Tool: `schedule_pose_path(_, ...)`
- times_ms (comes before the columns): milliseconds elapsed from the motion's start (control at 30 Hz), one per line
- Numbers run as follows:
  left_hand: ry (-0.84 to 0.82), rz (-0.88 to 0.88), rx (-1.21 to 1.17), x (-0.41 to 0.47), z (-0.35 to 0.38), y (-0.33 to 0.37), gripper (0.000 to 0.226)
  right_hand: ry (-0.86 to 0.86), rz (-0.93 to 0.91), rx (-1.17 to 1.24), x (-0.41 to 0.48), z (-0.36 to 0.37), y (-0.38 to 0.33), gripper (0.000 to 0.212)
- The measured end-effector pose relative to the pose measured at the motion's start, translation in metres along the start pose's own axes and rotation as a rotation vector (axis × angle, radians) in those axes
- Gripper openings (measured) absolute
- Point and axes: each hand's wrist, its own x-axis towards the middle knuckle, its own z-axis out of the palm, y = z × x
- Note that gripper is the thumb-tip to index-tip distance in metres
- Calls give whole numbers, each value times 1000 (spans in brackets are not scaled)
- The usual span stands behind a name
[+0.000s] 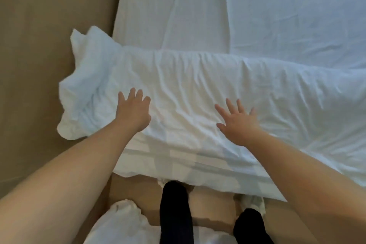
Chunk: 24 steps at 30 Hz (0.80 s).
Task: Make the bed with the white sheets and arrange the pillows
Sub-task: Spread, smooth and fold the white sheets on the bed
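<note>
Our left hand (133, 112) and right hand (238, 123) lie flat, fingers spread, gripping nothing, on the long crumpled white pillow (198, 89) across mid-frame, possibly a folded duvet. We judge the white fitted sheet (178, 6) above laid; smoothing, and the white bundle (122, 218) at bottom, remain.

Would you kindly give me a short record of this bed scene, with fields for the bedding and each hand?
white sheet: spread over the mattress, creased
white duvet: bunched across the near edge, its left end overhanging the floor
left hand: fingers straight and spread, on or just above the duvet
right hand: fingers straight and spread, on or just above the duvet
linen bundle: white, on the floor beside black-socked feet
</note>
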Motion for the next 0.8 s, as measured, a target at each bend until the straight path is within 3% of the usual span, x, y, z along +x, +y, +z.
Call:
schedule_pose_path(100,78,-95,4,34,7,-74,60,36,-35,-45,57,-27,-75,65)
schedule_pose_path(200,108,-210,18,82,31,-136,80,20,-57,-17,125,-36,-151,66)
schedule_pose_path(267,81,-288,-38,117,57,-169,93,-8,-41,59,171,-35,-198,65)
schedule_pose_path(333,93,-376,-178,144,82,-198,93,-14,-33,192,214,-34,-238,65)
schedule_pose_path(500,271,-528,-777,144,143,-259,10,101,-30,698,280,-72,-328,64)
schedule_pose_path(533,309,-541,-900,136,155,-268,10,93,3,864,289,-86,-344,65)
schedule_pose_path(600,346,-457,-1152,115,176,-274,22,3,86,1224,304,-115,-373,66)
schedule_pose_path(667,328,-306,-1318,90,197,-271,14,-103,124,1456,317,-142,-397,70)
schedule_pose_path(767,282,-116,-1401,63,215,-260,23,-160,150,1382,334,-171,-432,87)
schedule_pose_path(800,273,-78,-1426,58,216,-256,22,-125,169,1302,337,-176,-442,79)
